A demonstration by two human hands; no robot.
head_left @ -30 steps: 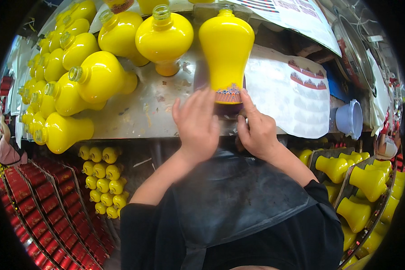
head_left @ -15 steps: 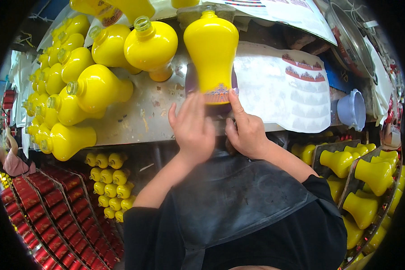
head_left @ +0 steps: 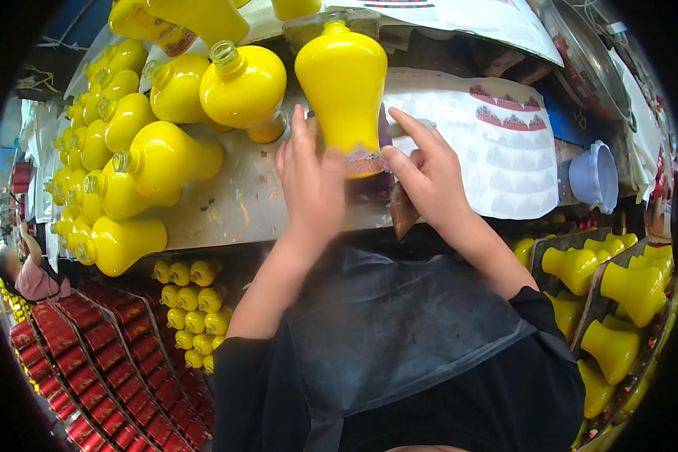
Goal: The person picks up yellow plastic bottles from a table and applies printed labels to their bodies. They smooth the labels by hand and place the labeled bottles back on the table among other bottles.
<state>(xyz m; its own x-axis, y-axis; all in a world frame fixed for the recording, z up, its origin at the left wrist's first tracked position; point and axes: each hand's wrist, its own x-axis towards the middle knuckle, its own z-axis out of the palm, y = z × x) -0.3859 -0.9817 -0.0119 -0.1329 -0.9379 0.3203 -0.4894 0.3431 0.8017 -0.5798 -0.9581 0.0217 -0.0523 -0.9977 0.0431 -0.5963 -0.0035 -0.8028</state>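
Note:
A glossy yellow bottle (head_left: 343, 83) lies in front of me, its neck pointing away. Round its foot end runs a patterned decal band (head_left: 363, 161) in red and blue. Against the left side of that end is my left hand (head_left: 309, 181), fingers stretched out, holding nothing, slightly blurred. My right hand (head_left: 433, 173) touches the band's right edge with its thumb while the index finger points outward. A brown wedge-shaped tool (head_left: 404, 212) sticks out beneath the right palm, seemingly gripped by the curled fingers; its middle is hidden. Some purple padding (head_left: 385, 135) shows under the bottle.
Several yellow bottles (head_left: 162, 162) crowd the bench's left side. A white decal sheet (head_left: 444, 94) lies at right, beside a pale blue bucket (head_left: 594, 179). Racks of yellow bottles (head_left: 625, 294) stand lower right; red boxes (head_left: 90, 369) fill the lower left. Another person (head_left: 36, 279) is far left.
My left hand has come off the band to the bottle's left side. The right hand has moved up and right, its index finger lifting away; more of the brown tool shows.

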